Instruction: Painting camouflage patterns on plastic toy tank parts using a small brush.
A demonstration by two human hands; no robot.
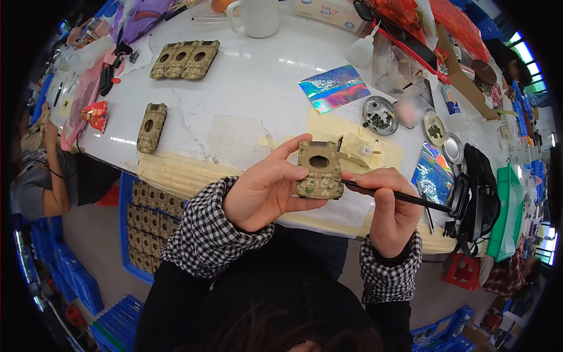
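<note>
My left hand (255, 196) grips a camouflage-patterned toy tank hull (319, 180) with a round hole in its top, thumb on one side and fingers around it. My right hand (390, 214) is closed like a pen grip on a slim black pointed tool (425, 203). The tool's tip meets the hull's right side, near its lower part; whether it is a brush or tweezers I cannot tell. Further left on the table lie a single similar hull (152, 128) and a row of three more (184, 60).
Beyond my right hand are a round tin of dark green bits (380, 115), a second tin (434, 129), iridescent sheets (334, 88) and a black bag (482, 199). A white mug (259, 19) stands at the back. A blue crate (125, 234) of several hulls sits below the table edge.
</note>
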